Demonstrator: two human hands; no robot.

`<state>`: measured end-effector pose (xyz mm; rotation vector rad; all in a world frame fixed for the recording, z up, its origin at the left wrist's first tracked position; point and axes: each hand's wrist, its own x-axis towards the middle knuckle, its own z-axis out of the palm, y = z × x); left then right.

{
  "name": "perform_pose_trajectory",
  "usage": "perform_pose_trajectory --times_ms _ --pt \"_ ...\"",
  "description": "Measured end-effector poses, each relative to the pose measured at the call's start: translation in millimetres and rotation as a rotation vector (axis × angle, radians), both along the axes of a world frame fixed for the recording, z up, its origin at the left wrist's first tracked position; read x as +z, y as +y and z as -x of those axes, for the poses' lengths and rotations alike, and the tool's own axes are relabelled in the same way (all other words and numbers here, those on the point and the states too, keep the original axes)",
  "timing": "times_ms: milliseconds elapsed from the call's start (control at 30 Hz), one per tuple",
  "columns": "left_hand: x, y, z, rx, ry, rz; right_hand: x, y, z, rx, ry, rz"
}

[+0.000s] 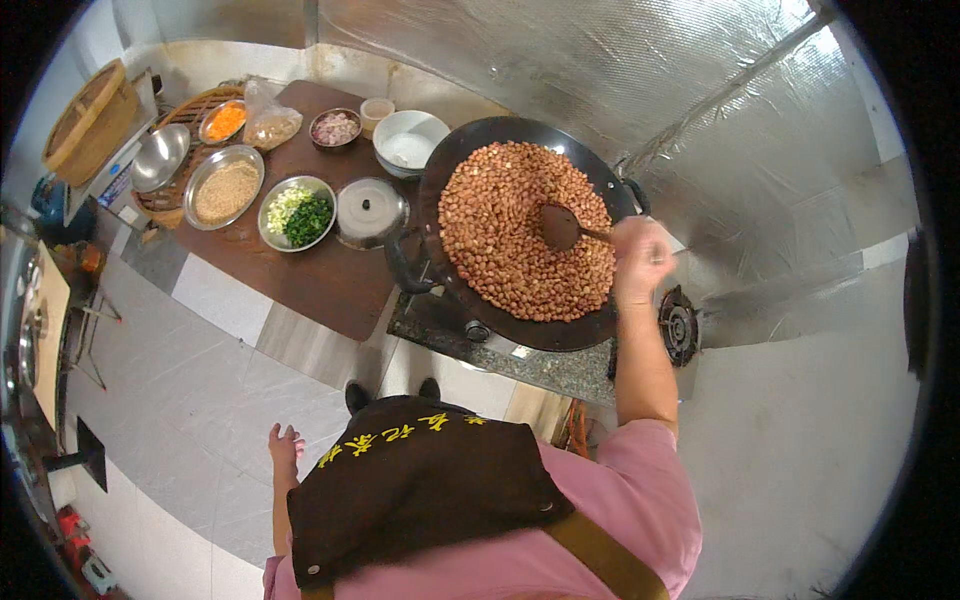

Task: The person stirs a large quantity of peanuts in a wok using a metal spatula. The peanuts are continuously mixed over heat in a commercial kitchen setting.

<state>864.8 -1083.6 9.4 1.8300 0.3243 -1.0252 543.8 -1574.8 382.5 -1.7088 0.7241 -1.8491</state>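
My right hand point(643, 255) grips the handle of a dark cooking spatula point(560, 227). Its broad blade rests among reddish-brown nuts, seemingly peanuts in their skins point(517, 277). They fill much of a large black wok point(487, 135), heaped up around the blade. The handle's far end is hidden by my fist, which is slightly blurred. My left hand point(286, 442) hangs at my side over the floor, holding nothing, its fingers slightly apart.
The wok sits on a granite-topped stove point(555, 371) with a second burner point(679, 326) at right. Left of it, a brown board point(315, 289) carries a lidded pot point(371, 214), a white bowl point(411, 135) and a bowl of chopped greens point(300, 215). Foil-like sheeting point(750, 150) lines the wall.
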Motion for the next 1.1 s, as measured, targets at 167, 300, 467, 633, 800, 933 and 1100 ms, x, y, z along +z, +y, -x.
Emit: perform_pose_trajectory --times_ms 167,300,467,633,800,933,1100 --pt "-11 12 0 -0.104 -0.010 -0.082 103 6 65 -0.250 -0.045 -0.161" --pt "-14 36 16 -0.163 0.055 -0.196 87 -19 111 -0.465 -0.067 -0.243" --pt "-16 45 20 -0.155 0.091 -0.216 -16 -64 97 -0.379 -0.566 -0.477" --pt "-12 27 12 -0.104 0.077 -0.165 29 -45 57 -0.086 -0.496 -0.329" --pt "-5 2 1 -0.016 0.052 -0.058 68 -40 89 -0.090 -0.353 -0.167" --pt "4 -10 3 -0.007 0.053 -0.022 60 -55 122 -0.198 -0.235 -0.162" --pt "1 -7 14 -0.096 0.034 -0.095 -34 -117 108 -0.319 -0.684 -0.431"
